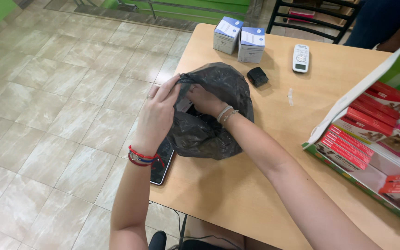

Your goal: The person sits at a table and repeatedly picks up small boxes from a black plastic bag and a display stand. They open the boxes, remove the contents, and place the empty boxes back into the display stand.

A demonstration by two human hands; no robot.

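Centre of the frame: black plastic bag (214, 115) resting on the wooden table (255, 185), mouth turned toward the upper left.

Left hand (156, 115): closed on the near rim of the bag, fingers pinching the film and lifting it to keep the mouth open. Ring on one finger, red and blue bracelets at the wrist.

Right hand (204, 101): pushed into the mouth of the bag, fingers curled around a small pale item (184, 104), possibly a card or packet; identity not clear at this angle. Grip looks closed, though the fingertips sit partly behind the film.

Recommended handling, as a judgement from this view:
- Keep the rim taut and high with the left hand, to stop the film folding over the opening.
- Move the right hand straight along the mouth, not across it, to avoid snagging thin plastic.
- Keep the bag's base flat on the table for support.

Lower centre-left: dark phone (160, 166) lying flat, partly under the bag and left wrist, overhanging the table edge.

Upper centre: two white-and-blue boxes (239, 39), a small black object (257, 76), a white remote control (301, 58).

Right edge: display carton (375, 153) with red and purple packs, cut off by the frame.

Hidden: bag contents, and most of the person (380, 23) at upper right.
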